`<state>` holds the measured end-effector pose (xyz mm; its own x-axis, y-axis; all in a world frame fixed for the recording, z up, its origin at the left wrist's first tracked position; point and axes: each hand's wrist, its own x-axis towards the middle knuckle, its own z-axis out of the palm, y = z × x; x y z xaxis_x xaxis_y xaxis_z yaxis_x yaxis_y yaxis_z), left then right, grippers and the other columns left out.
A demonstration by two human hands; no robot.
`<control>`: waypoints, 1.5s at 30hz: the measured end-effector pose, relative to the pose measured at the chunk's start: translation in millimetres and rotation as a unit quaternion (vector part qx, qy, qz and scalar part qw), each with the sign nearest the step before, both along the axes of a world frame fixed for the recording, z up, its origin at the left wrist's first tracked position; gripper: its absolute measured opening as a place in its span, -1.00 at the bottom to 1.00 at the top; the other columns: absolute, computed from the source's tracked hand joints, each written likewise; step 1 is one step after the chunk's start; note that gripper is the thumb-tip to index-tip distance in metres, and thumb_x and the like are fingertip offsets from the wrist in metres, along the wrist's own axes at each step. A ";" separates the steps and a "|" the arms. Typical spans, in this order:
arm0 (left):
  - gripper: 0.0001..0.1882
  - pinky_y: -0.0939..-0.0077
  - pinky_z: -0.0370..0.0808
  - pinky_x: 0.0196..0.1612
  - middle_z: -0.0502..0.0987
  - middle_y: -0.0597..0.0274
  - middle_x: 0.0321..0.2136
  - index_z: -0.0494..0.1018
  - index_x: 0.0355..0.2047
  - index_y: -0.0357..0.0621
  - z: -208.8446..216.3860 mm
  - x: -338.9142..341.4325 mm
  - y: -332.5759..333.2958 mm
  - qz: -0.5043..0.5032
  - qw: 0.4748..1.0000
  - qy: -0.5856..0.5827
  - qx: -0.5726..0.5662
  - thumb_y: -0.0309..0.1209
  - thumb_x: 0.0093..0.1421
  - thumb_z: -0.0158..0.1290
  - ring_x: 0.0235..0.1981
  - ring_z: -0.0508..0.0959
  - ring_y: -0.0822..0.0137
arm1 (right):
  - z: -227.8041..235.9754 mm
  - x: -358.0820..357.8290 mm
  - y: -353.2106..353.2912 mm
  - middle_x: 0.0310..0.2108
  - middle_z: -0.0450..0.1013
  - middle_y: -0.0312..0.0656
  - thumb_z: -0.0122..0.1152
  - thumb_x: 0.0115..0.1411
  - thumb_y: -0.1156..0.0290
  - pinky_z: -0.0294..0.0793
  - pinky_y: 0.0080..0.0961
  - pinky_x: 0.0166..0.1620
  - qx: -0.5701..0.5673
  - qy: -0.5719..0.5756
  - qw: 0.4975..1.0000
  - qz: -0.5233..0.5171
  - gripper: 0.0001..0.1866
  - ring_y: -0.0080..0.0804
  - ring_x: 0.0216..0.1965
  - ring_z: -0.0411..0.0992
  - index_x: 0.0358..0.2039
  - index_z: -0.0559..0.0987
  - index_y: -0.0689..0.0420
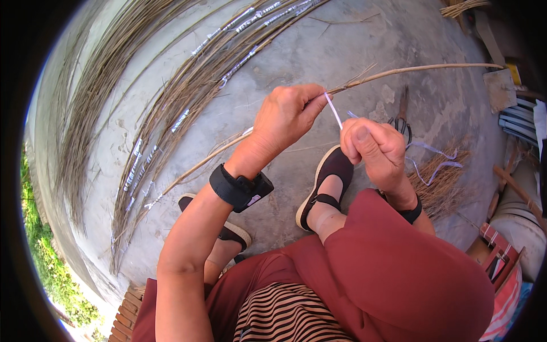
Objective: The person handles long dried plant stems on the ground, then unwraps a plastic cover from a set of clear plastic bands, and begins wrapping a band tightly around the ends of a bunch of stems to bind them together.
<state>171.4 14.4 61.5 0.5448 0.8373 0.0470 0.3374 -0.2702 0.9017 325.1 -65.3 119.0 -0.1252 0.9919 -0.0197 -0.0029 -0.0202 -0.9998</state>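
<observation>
- The left hand (283, 117), mid-frame, is clenched around a long thin stalk (421, 69), pinching it where a white strip (333, 110) meets it.
- The stalk runs from the lower left, through that hand, out to the upper right edge; its right part is bare and pale, and loose fibres fray out just past the fingers.
- The right hand (376, 149), just right of centre, is clenched on the lower end of the strip and pulls it taut down from the stalk.
- By my judgement the tying of this stalk is under way and not done: the strip is not knotted or cut as far as I can tell, and both hands grip it.
- Done work, as I read it: many stalks (171, 108) lie fanned across the concrete floor (342, 45) in the upper left, several bearing shiny white wraps along their length.
- A further fan of plain stalks lies at the far left; whether they carry wraps I cannot tell.
- Left, by my reading: a small heap of brown fibres (441, 182) right of the right hand, with loose strips of the same pale tape (433, 157) lying over it.
- Scissors (401, 122) lie on the floor behind the right hand, partly hidden.
- Containers: none shows clearly. At the right edge there are a striped sack-like bundle (507, 296), a pale rounded shape and stacked flat things; what they hold, if anything, is hidden.
- The person sits, red trousers (399, 279) and dark shoes at the bottom.
</observation>
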 end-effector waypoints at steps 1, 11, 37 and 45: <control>-0.82 0.56 0.27 -0.62 0.35 0.13 -0.74 0.48 -0.36 -0.31 -0.7 -0.2 -0.6 -0.001 1.000 0.000 -0.001 -0.41 0.13 0.03 -0.71 0.22 0.49 | 1.3 -1.6 1.9 -0.70 0.25 -0.33 -0.19 0.28 0.37 0.12 -0.67 -0.62 -0.001 0.000 1.000 -0.001 -0.64 -0.64 -0.69 0.14 -0.65 0.31 0.22; -0.82 0.62 0.37 -0.52 0.52 0.05 -0.56 0.49 -0.26 -0.24 1.3 -2.9 1.3 0.028 0.997 -0.057 0.053 -0.50 0.12 0.02 -0.62 0.40 0.47 | -48.2 6.5 -0.3 -0.70 0.13 -0.39 -0.23 0.30 0.27 0.04 -0.72 -0.62 -0.282 0.474 0.833 -0.048 -0.64 -0.65 -0.68 0.03 -0.63 0.24 0.11; -0.88 0.38 0.25 -0.66 0.31 0.06 -0.77 0.38 -0.38 -0.15 19.1 10.4 -30.9 0.027 0.998 0.042 0.030 -0.37 0.19 -0.05 -0.74 0.36 0.10 | -102.5 27.4 45.3 -0.69 0.24 -0.47 0.00 0.22 0.23 0.13 -0.83 -0.63 -0.302 0.321 0.897 -0.009 -0.73 -0.78 -0.68 0.15 -0.38 0.47 0.21; -0.86 0.51 0.20 -0.65 0.18 0.14 -0.78 0.40 -0.36 -0.18 17.0 8.7 -28.8 0.046 0.998 0.020 -0.041 -0.37 0.21 -0.07 -0.75 0.21 0.43 | -96.3 22.3 48.6 -0.62 0.34 -0.44 0.10 0.16 0.25 0.17 -0.88 -0.62 -0.310 0.326 0.893 0.016 -0.73 -0.80 -0.65 0.21 -0.33 0.48 0.24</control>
